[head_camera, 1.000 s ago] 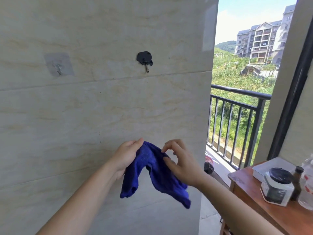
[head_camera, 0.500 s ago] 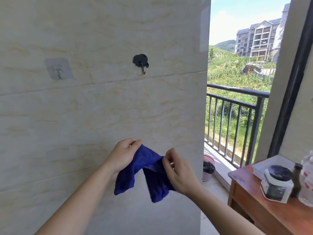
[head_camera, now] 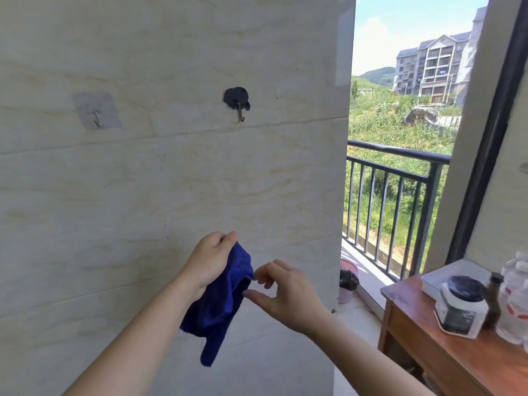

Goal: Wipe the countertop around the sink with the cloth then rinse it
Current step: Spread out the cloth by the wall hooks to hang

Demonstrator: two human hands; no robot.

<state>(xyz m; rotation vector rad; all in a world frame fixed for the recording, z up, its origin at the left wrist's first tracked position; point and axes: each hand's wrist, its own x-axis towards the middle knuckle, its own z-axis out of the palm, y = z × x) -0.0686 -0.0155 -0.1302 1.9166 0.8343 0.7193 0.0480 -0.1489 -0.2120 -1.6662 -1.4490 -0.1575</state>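
Holding of the dark blue terry cloth (head_camera: 221, 304) in front of the beige marble-patterned tiled wall (head_camera: 171, 181).

The cloth is gripped at its upper edge by the closed fingers (head_camera: 225, 238) of the left hand (head_camera: 210, 260) and hangs bunched below that hand, clear of the wall. The right hand (head_camera: 288, 292) is held just beside the cloth with thumb and forefinger parted; whether the fingertips touch the fabric cannot be told. Two hooks are fixed on the wall above: a clear adhesive hook (head_camera: 96, 111) to the left and a black adhesive hook (head_camera: 237, 101) to the right. A brown wooden bench (head_camera: 445, 355) at the lower right carries a white jar with a black lid (head_camera: 460, 305). A black metal balcony railing (head_camera: 400, 181) is seen beyond the wall edge.
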